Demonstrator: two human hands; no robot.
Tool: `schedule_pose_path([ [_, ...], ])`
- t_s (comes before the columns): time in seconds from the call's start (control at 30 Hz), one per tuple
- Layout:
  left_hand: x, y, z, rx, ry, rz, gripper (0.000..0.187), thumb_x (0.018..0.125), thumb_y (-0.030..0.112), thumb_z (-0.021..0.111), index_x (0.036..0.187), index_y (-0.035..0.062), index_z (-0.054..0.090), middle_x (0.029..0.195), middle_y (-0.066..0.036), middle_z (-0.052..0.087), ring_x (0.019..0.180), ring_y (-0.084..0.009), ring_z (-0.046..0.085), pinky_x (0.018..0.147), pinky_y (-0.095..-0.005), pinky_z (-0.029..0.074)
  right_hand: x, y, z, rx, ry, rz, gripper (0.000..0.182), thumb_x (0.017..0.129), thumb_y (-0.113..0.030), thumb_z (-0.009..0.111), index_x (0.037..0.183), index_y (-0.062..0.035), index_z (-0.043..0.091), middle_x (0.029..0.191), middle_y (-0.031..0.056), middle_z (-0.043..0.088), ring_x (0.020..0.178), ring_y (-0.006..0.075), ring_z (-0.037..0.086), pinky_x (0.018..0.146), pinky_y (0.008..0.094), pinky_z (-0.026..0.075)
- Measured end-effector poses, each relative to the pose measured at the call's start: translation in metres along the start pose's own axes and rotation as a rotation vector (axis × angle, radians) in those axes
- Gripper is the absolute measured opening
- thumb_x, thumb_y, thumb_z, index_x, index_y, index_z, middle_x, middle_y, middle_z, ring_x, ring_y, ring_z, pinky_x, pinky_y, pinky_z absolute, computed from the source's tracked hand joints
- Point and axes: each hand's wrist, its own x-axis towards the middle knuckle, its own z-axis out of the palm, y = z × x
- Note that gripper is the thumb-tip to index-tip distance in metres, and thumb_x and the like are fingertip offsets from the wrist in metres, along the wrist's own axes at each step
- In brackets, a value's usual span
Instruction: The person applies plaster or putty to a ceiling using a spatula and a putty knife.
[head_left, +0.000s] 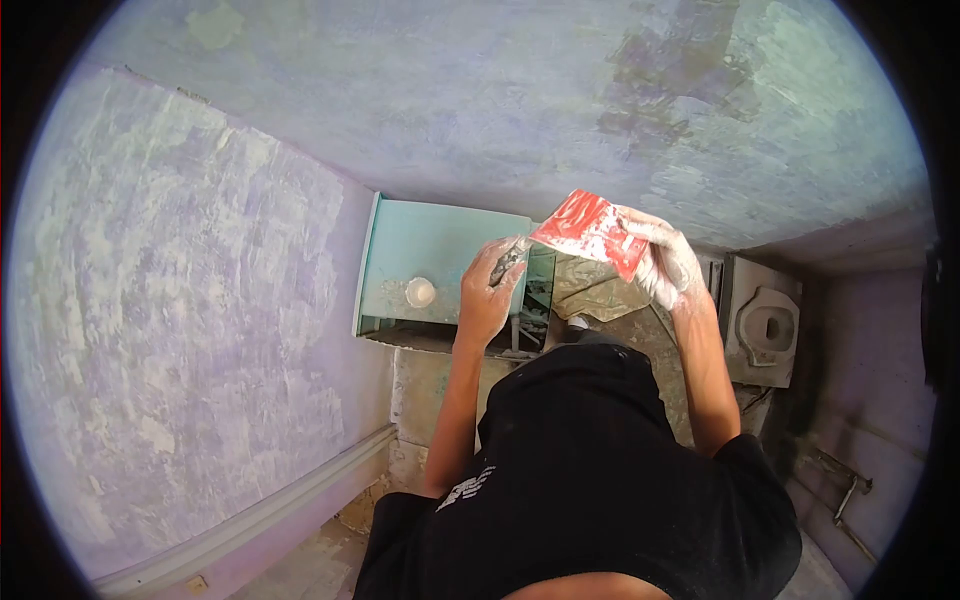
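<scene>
My right hand (665, 258) grips a red plastic putty spreader (590, 232) by its right end. White putty is smeared across the spreader's face, and white coats my right fingers. My left hand (490, 290) is closed around a putty-smeared tool with a dark handle (508, 264); its blade cannot be made out clearly. The top of my left hand is close to the spreader's left corner, and whether the tool touches it is hard to tell. Both hands are raised in front of the wall.
A pale turquoise cabinet (440, 235) stands against the wall, with a small white round container (420, 292) on it. Crumpled brown sheeting (595, 288) lies on the floor. To the right is a toilet-seat-shaped fixture (768, 325). Patchy plastered walls (190, 300) surround me; a pipe (848, 500) is at lower right.
</scene>
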Motion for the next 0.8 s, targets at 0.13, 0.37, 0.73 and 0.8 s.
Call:
schedule_pose_path([
  [0.13, 0.006, -0.017, 0.008, 0.068, 0.002, 0.082, 0.030, 0.085, 0.006, 0.065, 0.115, 0.0012, 0.061, 0.114, -0.015, 0.063, 0.102, -0.0289, 0.061, 0.088, -0.0353, 0.047, 0.002, -0.024, -0.017, -0.019, 0.066, 0.004, 0.037, 0.088, 0.005, 0.049, 0.124, 0.0164, 0.046, 0.114, 0.0258, 0.061, 0.095, 0.0253, 0.068, 0.085, 0.0322, 0.058],
  [0.37, 0.014, -0.024, 0.004, 0.448, -0.227, 0.305, 0.028, 0.089, 0.012, 0.061, 0.115, 0.0042, 0.061, 0.115, -0.014, 0.062, 0.108, -0.0314, 0.058, 0.094, -0.0397, 0.044, 0.002, -0.053, -0.038, 0.115, 0.008, -0.001, 0.045, 0.089, 0.004, 0.049, 0.132, 0.0147, 0.037, 0.121, 0.0238, 0.058, 0.102, 0.0268, 0.066, 0.087, 0.0367, 0.058],
  [0.73, -0.031, -0.082, 0.042, 0.083, 0.142, -0.215, 0.031, 0.093, 0.013, 0.058, 0.120, -0.0027, 0.057, 0.108, -0.012, 0.064, 0.094, -0.0202, 0.060, 0.084, -0.0310, 0.047, 0.051, -0.014, -0.169, -0.138, 0.373, -0.143, 0.031, 0.093, -0.010, 0.054, 0.123, -0.0003, 0.054, 0.110, 0.0121, 0.066, 0.094, 0.0190, 0.068, 0.080, 0.0319, 0.060],
  [0.8, -0.033, -0.083, 0.043, 0.034, 0.182, -0.284, 0.031, 0.094, 0.013, 0.058, 0.120, -0.0038, 0.057, 0.106, -0.011, 0.064, 0.090, -0.0161, 0.060, 0.082, -0.0288, 0.048, 0.072, -0.010, -0.187, -0.152, 0.404, -0.158, 0.029, 0.094, -0.010, 0.053, 0.121, -0.0004, 0.054, 0.110, 0.0118, 0.066, 0.094, 0.0188, 0.068, 0.080, 0.0317, 0.060],
])
